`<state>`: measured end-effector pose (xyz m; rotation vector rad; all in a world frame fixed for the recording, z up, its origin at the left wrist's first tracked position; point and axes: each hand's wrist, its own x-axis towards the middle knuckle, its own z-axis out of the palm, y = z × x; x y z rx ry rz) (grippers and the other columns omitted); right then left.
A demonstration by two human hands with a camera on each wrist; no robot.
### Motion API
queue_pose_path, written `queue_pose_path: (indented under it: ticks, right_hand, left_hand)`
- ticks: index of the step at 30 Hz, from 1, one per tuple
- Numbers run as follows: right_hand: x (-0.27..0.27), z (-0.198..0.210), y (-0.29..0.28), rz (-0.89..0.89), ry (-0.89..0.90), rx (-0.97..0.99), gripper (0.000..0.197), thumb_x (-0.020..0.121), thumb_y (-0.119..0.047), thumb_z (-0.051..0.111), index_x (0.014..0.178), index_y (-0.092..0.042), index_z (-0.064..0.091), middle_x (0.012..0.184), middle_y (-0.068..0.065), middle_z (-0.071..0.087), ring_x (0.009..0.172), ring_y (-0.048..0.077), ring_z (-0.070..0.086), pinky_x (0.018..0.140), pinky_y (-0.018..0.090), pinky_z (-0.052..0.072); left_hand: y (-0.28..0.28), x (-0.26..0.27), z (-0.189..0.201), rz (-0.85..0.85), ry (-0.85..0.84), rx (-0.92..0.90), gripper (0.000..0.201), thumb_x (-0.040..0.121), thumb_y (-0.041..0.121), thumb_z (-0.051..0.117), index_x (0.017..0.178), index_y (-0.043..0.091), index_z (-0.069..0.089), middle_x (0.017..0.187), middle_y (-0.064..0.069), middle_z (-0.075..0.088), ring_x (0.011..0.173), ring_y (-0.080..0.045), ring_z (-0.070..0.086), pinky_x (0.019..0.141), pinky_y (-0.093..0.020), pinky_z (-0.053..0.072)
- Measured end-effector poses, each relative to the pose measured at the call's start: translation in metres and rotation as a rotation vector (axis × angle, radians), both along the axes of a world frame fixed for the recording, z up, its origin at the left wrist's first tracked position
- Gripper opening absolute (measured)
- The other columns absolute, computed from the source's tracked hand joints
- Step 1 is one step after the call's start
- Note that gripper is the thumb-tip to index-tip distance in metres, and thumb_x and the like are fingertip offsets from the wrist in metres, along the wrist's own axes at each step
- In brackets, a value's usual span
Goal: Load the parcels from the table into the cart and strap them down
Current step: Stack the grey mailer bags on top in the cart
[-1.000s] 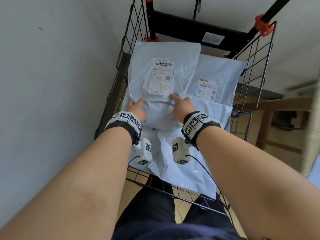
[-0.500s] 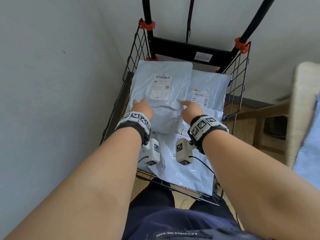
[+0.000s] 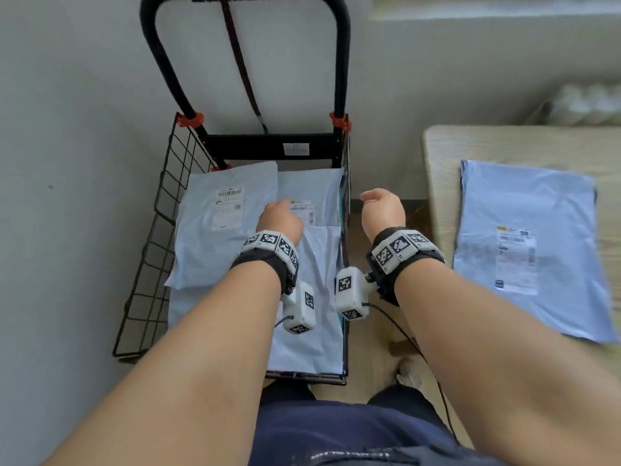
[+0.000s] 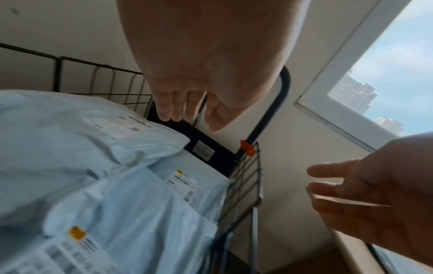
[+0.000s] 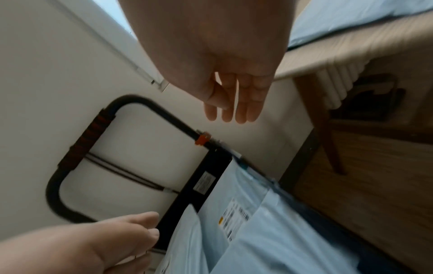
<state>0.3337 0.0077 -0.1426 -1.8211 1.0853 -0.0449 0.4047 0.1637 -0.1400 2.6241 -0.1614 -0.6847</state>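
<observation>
Several pale blue parcels (image 3: pixel 215 237) with white labels lie stacked in the black wire cart (image 3: pixel 158 237); the same parcels (image 4: pixel 105 166) fill the left wrist view. One more blue parcel (image 3: pixel 531 243) lies flat on the wooden table (image 3: pixel 440 169) at the right. My left hand (image 3: pixel 279 216) hovers over the cart's parcels, fingers relaxed, holding nothing. My right hand (image 3: pixel 381 208) is empty too and hangs in the air between the cart's right side and the table, its fingers (image 5: pixel 236 105) straight. A dark strap (image 3: pixel 242 68) hangs from the cart handle (image 3: pixel 339 55).
A pale wall stands close on the left and behind the cart. A window (image 4: pixel 386 77) is up at the right. A bare strip of wooden floor (image 3: pixel 376 331) separates cart and table. A cable runs down from my right wrist camera.
Both hands have lifted off the top parcel in the cart. My right hand has swung right, out past the cart's side toward the table. My head has turned right, bringing the table parcel into view.
</observation>
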Motion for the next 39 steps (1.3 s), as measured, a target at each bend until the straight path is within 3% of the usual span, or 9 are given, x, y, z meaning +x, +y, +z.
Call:
queue_pose_path:
  ticks: [3, 6, 8, 13, 18, 27, 33, 36, 39]
  right_hand:
    - [-0.036, 0.005, -0.046, -0.058, -0.002, -0.008, 0.039, 0.087, -0.003, 0.04, 0.113, -0.017, 0.066, 0.112, 0.005, 0.067, 0.105, 0.025, 0.062, 0.09, 0.031, 0.049]
    - [-0.077, 0.01, -0.099, -0.105, 0.051, -0.038, 0.041, 0.087, -0.003, 0.04, 0.116, -0.017, 0.064, 0.115, 0.005, 0.066, 0.105, 0.025, 0.06, 0.083, 0.027, 0.046]
    - [-0.105, 0.011, -0.133, -0.136, 0.077, -0.047, 0.042, 0.086, -0.003, 0.04, 0.12, -0.016, 0.063, 0.119, 0.008, 0.064, 0.108, 0.027, 0.059, 0.088, 0.029, 0.047]
    - [-0.168, 0.003, -0.206, -0.19, 0.142, -0.065, 0.042, 0.087, -0.004, 0.042, 0.124, -0.013, 0.061, 0.123, 0.009, 0.063, 0.112, 0.028, 0.058, 0.09, 0.028, 0.044]
    - [-0.217, -0.01, -0.258, -0.222, 0.222, -0.078, 0.042, 0.089, -0.004, 0.044, 0.128, -0.012, 0.056, 0.129, 0.01, 0.058, 0.116, 0.027, 0.055, 0.084, 0.024, 0.039]
    - [-0.255, -0.043, -0.304, -0.279, 0.343, -0.089, 0.049, 0.088, -0.009, 0.045, 0.137, -0.015, 0.048, 0.14, 0.015, 0.044, 0.125, 0.033, 0.047, 0.102, 0.035, 0.038]
    - [-0.248, -0.05, -0.311, -0.301, 0.377, -0.078, 0.051, 0.085, -0.006, 0.046, 0.136, -0.012, 0.043, 0.133, 0.016, 0.052, 0.121, 0.036, 0.05, 0.1, 0.042, 0.044]
    - [-0.243, -0.048, -0.312, -0.333, 0.4, -0.069, 0.043, 0.088, -0.006, 0.046, 0.13, -0.005, 0.037, 0.129, 0.02, 0.053, 0.119, 0.038, 0.052, 0.097, 0.042, 0.046]
    - [-0.241, -0.046, -0.314, -0.314, 0.449, -0.068, 0.04, 0.09, -0.011, 0.052, 0.127, -0.003, 0.04, 0.126, 0.018, 0.057, 0.117, 0.035, 0.055, 0.092, 0.038, 0.046]
  left_hand:
    - [-0.051, -0.025, 0.006, -0.012, -0.044, -0.053, 0.054, 0.092, 0.005, 0.037, 0.145, 0.017, 0.04, 0.15, -0.009, 0.035, 0.13, -0.031, 0.044, 0.103, -0.036, 0.041]
    - [-0.107, -0.052, 0.008, 0.011, -0.056, -0.141, 0.055, 0.088, 0.004, 0.037, 0.14, 0.019, 0.046, 0.146, -0.008, 0.042, 0.121, -0.031, 0.052, 0.098, -0.04, 0.047]
    - [-0.143, -0.073, 0.008, 0.003, -0.051, -0.169, 0.052, 0.086, 0.005, 0.038, 0.135, 0.019, 0.051, 0.142, -0.009, 0.047, 0.119, -0.032, 0.053, 0.097, -0.043, 0.048]
    - [-0.216, -0.124, -0.006, -0.087, -0.001, -0.168, 0.054, 0.089, 0.009, 0.04, 0.141, 0.023, 0.046, 0.145, -0.005, 0.044, 0.123, -0.028, 0.05, 0.1, -0.035, 0.044]
    - [-0.264, -0.159, -0.027, -0.139, 0.112, -0.113, 0.05, 0.088, 0.014, 0.044, 0.138, 0.021, 0.047, 0.139, -0.01, 0.049, 0.12, -0.031, 0.053, 0.097, -0.034, 0.044]
    - [-0.309, -0.192, -0.049, 0.011, 0.07, 0.038, 0.043, 0.089, 0.011, 0.043, 0.132, 0.008, 0.046, 0.135, -0.015, 0.047, 0.126, -0.034, 0.045, 0.103, -0.04, 0.041]
    - [-0.314, -0.189, -0.056, 0.096, 0.133, -0.051, 0.031, 0.088, 0.018, 0.052, 0.117, 0.009, 0.058, 0.116, -0.011, 0.063, 0.101, -0.031, 0.061, 0.075, -0.03, 0.043]
    - [-0.311, -0.188, -0.06, 0.101, 0.165, -0.065, 0.021, 0.086, 0.02, 0.054, 0.1, 0.008, 0.066, 0.1, -0.011, 0.068, 0.079, -0.028, 0.059, 0.066, -0.029, 0.04]
    - [-0.308, -0.186, -0.059, 0.099, 0.191, -0.031, 0.009, 0.086, 0.014, 0.058, 0.085, 0.005, 0.061, 0.092, -0.013, 0.066, 0.073, -0.028, 0.055, 0.062, -0.028, 0.038]
